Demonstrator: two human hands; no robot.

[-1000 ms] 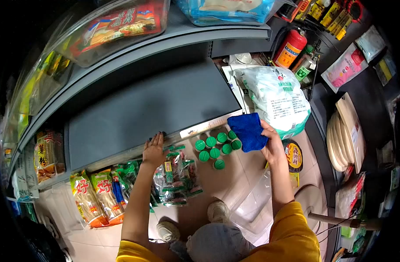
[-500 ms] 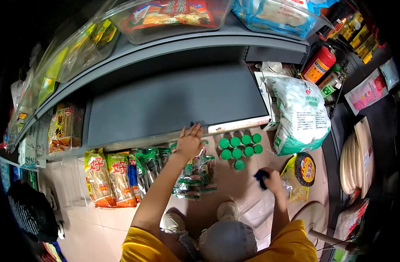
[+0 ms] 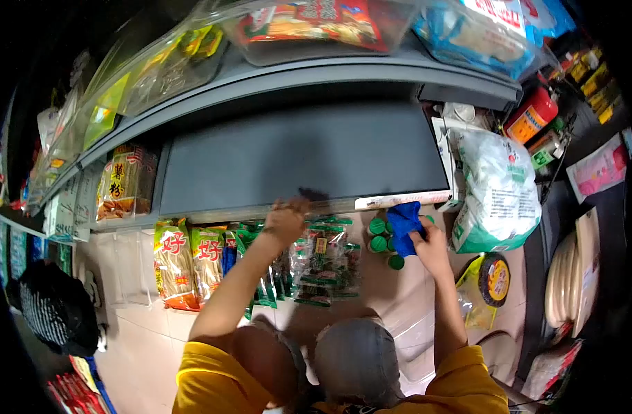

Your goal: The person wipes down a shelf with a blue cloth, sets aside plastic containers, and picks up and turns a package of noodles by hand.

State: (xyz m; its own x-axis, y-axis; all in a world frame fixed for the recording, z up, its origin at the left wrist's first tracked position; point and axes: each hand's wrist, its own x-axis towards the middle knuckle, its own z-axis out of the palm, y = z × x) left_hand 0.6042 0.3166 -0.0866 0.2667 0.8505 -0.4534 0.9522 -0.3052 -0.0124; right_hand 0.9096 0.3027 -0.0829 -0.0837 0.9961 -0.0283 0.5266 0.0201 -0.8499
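Observation:
My right hand (image 3: 428, 243) grips a blue cloth (image 3: 405, 225), held up in front of the shelf's edge and partly covering several green-lidded jars (image 3: 378, 243) on the floor. At the front edge of the grey shelf board (image 3: 309, 155) is my left hand (image 3: 287, 219), somewhat blurred, its fingers stretched over the edge with nothing seen in them. Below it on the floor lie clear packets with green edges (image 3: 321, 269). Further left stand orange-and-yellow noodle packs (image 3: 175, 265).
A large white-and-green bag (image 3: 499, 193) stands at the shelf's right end, with a fire extinguisher (image 3: 533, 116) behind it. A yellow package with a dark round disc (image 3: 494, 279) lies on the floor. Clear bins (image 3: 316, 45) fill the upper shelf. A noodle pack (image 3: 126, 183) sits at left.
My right hand has risen from near the floor towards the shelf edge, and the blue cloth now hangs more spread out. My left hand has shifted slightly at the edge. The view has shifted.

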